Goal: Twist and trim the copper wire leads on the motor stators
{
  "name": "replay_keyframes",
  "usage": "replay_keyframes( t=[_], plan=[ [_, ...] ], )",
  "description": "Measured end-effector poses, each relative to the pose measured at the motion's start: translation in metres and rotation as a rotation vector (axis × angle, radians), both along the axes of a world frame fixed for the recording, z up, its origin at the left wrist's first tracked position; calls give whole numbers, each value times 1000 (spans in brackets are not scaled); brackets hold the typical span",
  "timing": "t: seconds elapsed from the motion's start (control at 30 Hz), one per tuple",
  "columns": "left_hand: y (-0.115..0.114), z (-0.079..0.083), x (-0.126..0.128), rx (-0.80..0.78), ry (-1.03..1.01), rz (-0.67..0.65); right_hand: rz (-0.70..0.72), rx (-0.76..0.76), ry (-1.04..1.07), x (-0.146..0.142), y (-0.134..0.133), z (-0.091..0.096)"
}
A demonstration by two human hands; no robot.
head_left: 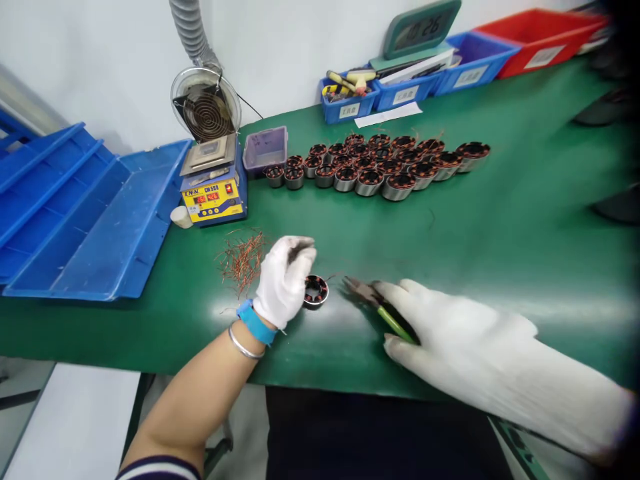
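Note:
My left hand (pixel 284 279), in a white glove, is closed around a small round motor stator (pixel 316 291) with copper windings, holding it on the green mat (pixel 500 227). My right hand (pixel 450 333), also gloved, grips green-handled wire cutters (pixel 377 303) whose jaws point left toward the stator, a short gap away. A pile of cut copper wire scraps (pixel 243 260) lies just left of my left hand.
Several more stators (pixel 380 167) stand in rows farther back. A yellow-and-blue soldering station (pixel 214 193) with a fume fan (pixel 206 107) sits at the back left beside blue trays (pixel 85 213). Blue bins (pixel 350 100), a red bin (pixel 543 33) and a clock (pixel 421 27) line the wall.

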State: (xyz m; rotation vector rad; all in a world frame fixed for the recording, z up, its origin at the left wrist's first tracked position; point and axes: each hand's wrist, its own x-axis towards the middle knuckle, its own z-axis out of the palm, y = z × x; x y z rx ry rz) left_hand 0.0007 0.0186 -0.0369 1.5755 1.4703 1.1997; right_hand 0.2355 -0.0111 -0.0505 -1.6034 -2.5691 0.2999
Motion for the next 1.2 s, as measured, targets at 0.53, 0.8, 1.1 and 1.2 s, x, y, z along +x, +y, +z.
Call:
replay_keyframes(
  t=[0.53,0.8,1.1,1.2],
  plan=[
    [20,-22,-12,139,-27,199,-59,155,272,-18,56,24],
    [25,-26,17,84,48,125,-483,371,-110,81,95,11],
    [26,-23,6,171,62,194,159,192,98,-39,90,5],
    [23,-23,4,219,146,245,99,136,191,-25,72,32]
  ],
)
